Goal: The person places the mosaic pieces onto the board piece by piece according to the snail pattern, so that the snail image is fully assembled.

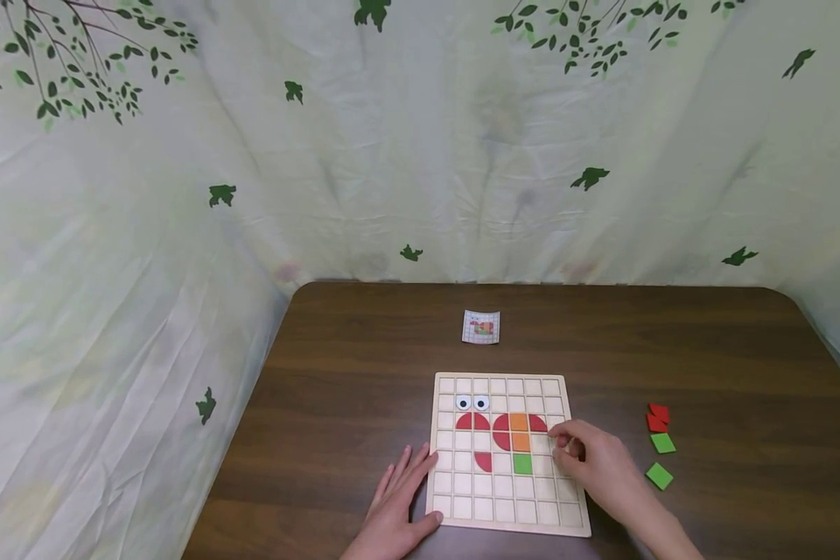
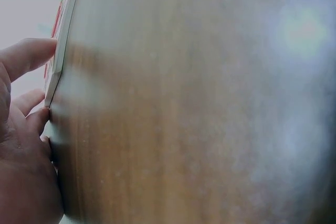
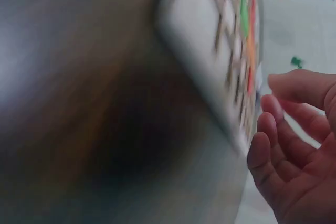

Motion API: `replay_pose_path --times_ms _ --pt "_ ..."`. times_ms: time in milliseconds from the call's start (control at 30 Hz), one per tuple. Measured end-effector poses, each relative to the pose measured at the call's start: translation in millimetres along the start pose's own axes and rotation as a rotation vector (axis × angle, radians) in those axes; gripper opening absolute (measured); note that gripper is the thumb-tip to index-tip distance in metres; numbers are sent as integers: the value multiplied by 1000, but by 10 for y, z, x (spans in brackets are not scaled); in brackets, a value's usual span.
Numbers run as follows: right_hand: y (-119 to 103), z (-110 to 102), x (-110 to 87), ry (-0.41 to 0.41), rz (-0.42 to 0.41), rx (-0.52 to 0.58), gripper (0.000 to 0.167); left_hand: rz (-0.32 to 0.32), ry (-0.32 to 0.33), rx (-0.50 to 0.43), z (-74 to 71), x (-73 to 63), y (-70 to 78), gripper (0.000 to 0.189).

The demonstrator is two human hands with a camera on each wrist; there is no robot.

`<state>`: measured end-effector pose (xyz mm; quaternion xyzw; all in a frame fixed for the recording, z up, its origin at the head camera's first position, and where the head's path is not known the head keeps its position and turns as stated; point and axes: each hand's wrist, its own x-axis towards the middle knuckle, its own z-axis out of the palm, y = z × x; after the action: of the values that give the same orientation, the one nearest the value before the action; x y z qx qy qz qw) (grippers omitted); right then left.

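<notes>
A wooden grid board lies on the table, with flat tiles in some of its cells. Two eye tiles sit above a red half-round pair. Farther right are red curved tiles, orange squares and a green square. My left hand touches the board's left edge, fingers spread. Over the right edge hovers my right hand, fingers loosely bent beside a red quarter-round tile. Its thumb and fingers show no tile between them in the right wrist view.
Two red squares and two green squares lie loose on the table to the right of the board. A small printed card lies behind the board. A leaf-patterned curtain hangs beyond the table's far edge.
</notes>
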<state>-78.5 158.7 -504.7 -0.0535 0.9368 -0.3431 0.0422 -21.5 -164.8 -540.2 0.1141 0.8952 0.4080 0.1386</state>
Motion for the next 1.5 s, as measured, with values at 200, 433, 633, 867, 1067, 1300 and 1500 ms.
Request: replay_pose_path --times_ms 200,433,633,867,1067,1300,1500 --pt "287 -181 -196 76 -47 -54 25 -13 -12 -22 -10 7 15 77" --pt "577 -363 -391 121 -42 -75 27 -49 -41 -23 3 29 -5 77" --pt "766 -478 -516 74 19 -92 26 -38 -29 -20 12 27 7 77" --pt "911 -435 -602 106 -7 -167 31 -28 -17 -17 20 19 8 76" --pt "938 -397 -606 142 -19 -152 30 -5 -1 -5 22 3 -12 77" --pt "898 -427 -517 38 76 -90 31 -21 -6 -8 17 10 -6 77" --pt "820 -368 -446 76 22 -69 31 -19 -7 -3 10 8 7 76"
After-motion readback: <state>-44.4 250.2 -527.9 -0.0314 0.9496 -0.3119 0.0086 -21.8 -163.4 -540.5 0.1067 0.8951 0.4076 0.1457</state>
